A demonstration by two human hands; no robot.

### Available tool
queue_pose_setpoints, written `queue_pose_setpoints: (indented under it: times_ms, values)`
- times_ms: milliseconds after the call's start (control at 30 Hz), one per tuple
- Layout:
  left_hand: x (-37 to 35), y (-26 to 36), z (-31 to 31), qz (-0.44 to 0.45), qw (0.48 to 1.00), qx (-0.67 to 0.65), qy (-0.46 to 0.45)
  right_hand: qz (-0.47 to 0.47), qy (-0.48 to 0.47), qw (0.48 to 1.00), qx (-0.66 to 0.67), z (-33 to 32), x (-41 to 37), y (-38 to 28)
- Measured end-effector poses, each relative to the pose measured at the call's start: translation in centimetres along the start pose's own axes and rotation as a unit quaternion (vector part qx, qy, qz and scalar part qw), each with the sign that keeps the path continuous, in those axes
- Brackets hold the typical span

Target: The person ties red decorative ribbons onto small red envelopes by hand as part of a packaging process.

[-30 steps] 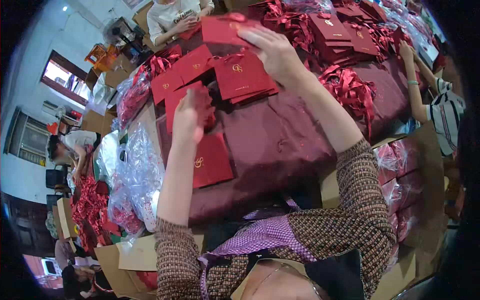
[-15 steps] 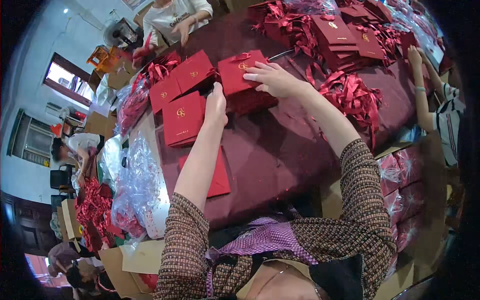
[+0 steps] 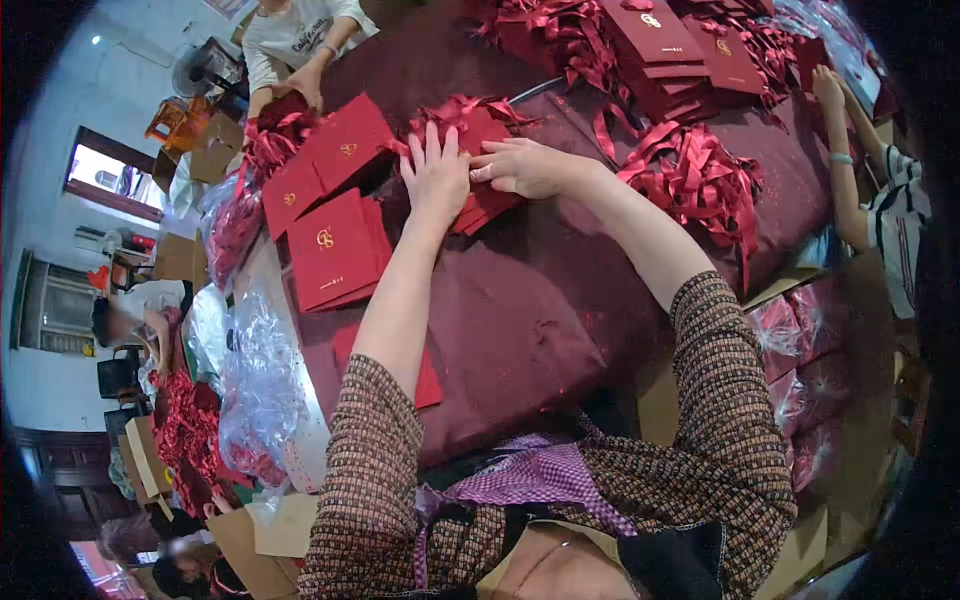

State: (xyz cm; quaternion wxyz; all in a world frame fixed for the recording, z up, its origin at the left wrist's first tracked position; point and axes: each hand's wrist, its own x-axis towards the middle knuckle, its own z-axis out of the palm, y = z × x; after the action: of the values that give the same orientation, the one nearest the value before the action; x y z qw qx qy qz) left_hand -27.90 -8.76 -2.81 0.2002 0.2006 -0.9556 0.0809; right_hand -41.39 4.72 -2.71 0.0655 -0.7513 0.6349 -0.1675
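Ok, red bag (image 3: pixel 340 265) w/ gold logo (image 3: pixel 325 238).

surface finishes on and around the table cover (image 3: pixel 510 335)
table cover: dark red, cloth-like, smooth, faint sheen. red bags (image 3: pixel 335 258) on the table cover: stiff paper, smooth, matt, with shinier gold print (image 3: pixel 325 238). ribbons (image 3: pixel 690 185) on the table cover: satin-like, glossy. clear bags (image 3: pixel 260 385) left of the table cover: thin plastic, crinkled, glossy. wrapped bundles (image 3: pixel 820 375) right of the table cover: glossy plastic film. sleeves (image 3: pixel 365 470) at the table cover's near side: woven cloth, rough, matt.
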Motion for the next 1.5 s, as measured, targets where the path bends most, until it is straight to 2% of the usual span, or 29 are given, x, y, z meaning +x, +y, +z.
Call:
queue_pose_setpoints:
  times_ms: [67,167,200,267,300,333,367,467,533,633,700,733,833,867,933,1000,1067,1100,1133,1200,1233,1267,1300,1333,1367,1400,1467,1500]
  values:
    - [-0.8,-0.2,2.4,-0.045,0.997,-0.064,-0.022,0.031,-0.014,0.999,0.035,0.1,-0.3,-0.4]
    - [-0.6,-0.4,2.1,-0.036,0.997,-0.043,-0.055,0.028,0.014,0.990,0.140,1.4,0.0,1.2]
    - [-0.7,-0.3,1.9,-0.032,0.997,-0.033,-0.060,0.004,0.039,0.992,0.117,0.6,-0.4,0.8]
    - [-0.7,-0.3,1.9,-0.034,0.997,-0.027,-0.068,0.062,-0.004,0.978,0.199,-1.5,-0.6,0.7]
    - [-0.6,-0.3,1.9,-0.030,0.997,-0.014,-0.065,0.047,0.039,0.970,0.235,-3.9,-1.8,-0.7]
    - [-0.6,-0.3,1.9,-0.028,0.998,-0.001,-0.061,0.073,0.065,0.979,0.179,-5.1,-2.7,-0.8]
    - [-0.5,-0.1,1.5,-0.021,0.999,0.019,-0.045,0.103,0.072,0.976,0.179,-6.7,-4.1,-1.4]
    - [-0.6,-0.3,2.3,-0.013,0.999,0.018,0.036,0.121,0.111,0.982,0.091,-10.3,-10.0,-3.1]
    - [-0.3,-0.1,1.6,-0.015,0.998,0.012,0.060,0.226,0.073,0.968,0.077,-11.6,-14.0,-6.0]
    - [-0.1,0.6,-1.2,-0.013,0.997,0.000,0.082,0.285,0.000,0.957,0.063,-9.9,-18.2,-8.2]
    - [-0.2,1.2,-3.7,-0.010,0.995,-0.034,0.091,0.233,0.036,0.970,-0.065,-7.0,-20.8,-8.7]
    - [-0.5,1.3,-5.1,-0.008,0.994,-0.045,0.099,0.279,-0.008,0.960,-0.030,-6.1,-21.2,-9.4]
    - [-2.7,0.3,-8.8,0.001,0.980,-0.182,0.076,0.258,0.038,0.962,-0.076,-3.4,-21.1,-12.3]
    - [-3.9,-0.5,-9.4,0.020,0.973,-0.201,0.112,0.258,0.070,0.962,-0.057,-2.3,-20.9,-12.2]
    - [-6.8,-1.5,-12.8,-0.004,0.938,-0.333,0.093,0.255,0.131,0.957,-0.045,-0.7,-19.9,-12.2]
    - [-10.4,-3.8,-14.5,-0.031,0.941,-0.316,0.122,0.255,0.195,0.946,0.039,0.2,-18.4,-12.4]
    - [-14.4,-6.3,-16.5,-0.198,0.894,-0.394,0.075,0.202,0.254,0.944,0.061,1.1,-16.4,-12.5]
    - [-16.5,-8.0,-16.2,-0.198,0.896,-0.374,0.131,0.221,0.266,0.930,0.120,1.3,-14.8,-13.5]
    - [-19.3,-10.1,-15.5,-0.254,0.882,-0.377,0.123,0.243,0.276,0.913,0.175,1.2,-13.7,-14.8]
    - [-23.6,-11.7,-14.7,-0.342,0.860,-0.361,0.117,0.211,0.278,0.914,0.206,1.9,-11.6,-16.1]
    - [-25.5,-11.9,-13.9,-0.361,0.855,-0.362,0.089,0.212,0.275,0.911,0.224,2.7,-10.6,-16.9]
    - [-27.1,-12.0,-13.1,-0.378,0.849,-0.365,0.061,0.167,0.263,0.929,0.199,3.4,-9.9,-17.2]
    - [-27.1,-10.0,-14.7,-0.414,0.851,-0.321,0.022,0.169,0.238,0.932,0.213,3.4,-9.3,-18.1]
    - [-27.5,-9.2,-14.5,-0.384,0.879,-0.280,0.035,0.173,0.212,0.935,0.225,3.2,-8.9,-19.1]
    - [-27.9,-8.4,-14.3,-0.352,0.903,-0.240,0.049,0.224,0.142,0.913,0.310,2.5,-8.8,-19.8]
    - [-27.6,-7.3,-14.9,-0.353,0.898,-0.260,0.044,0.226,0.138,0.915,0.306,1.9,-8.6,-20.2]
    - [-28.0,-7.9,-13.6,-0.304,0.940,-0.145,0.063,0.257,0.167,0.908,0.285,0.8,-8.6,-20.7]
    - [-27.9,-8.3,-13.4,-0.319,0.937,-0.136,0.041,0.239,0.217,0.898,0.300,1.2,-8.8,-20.4]
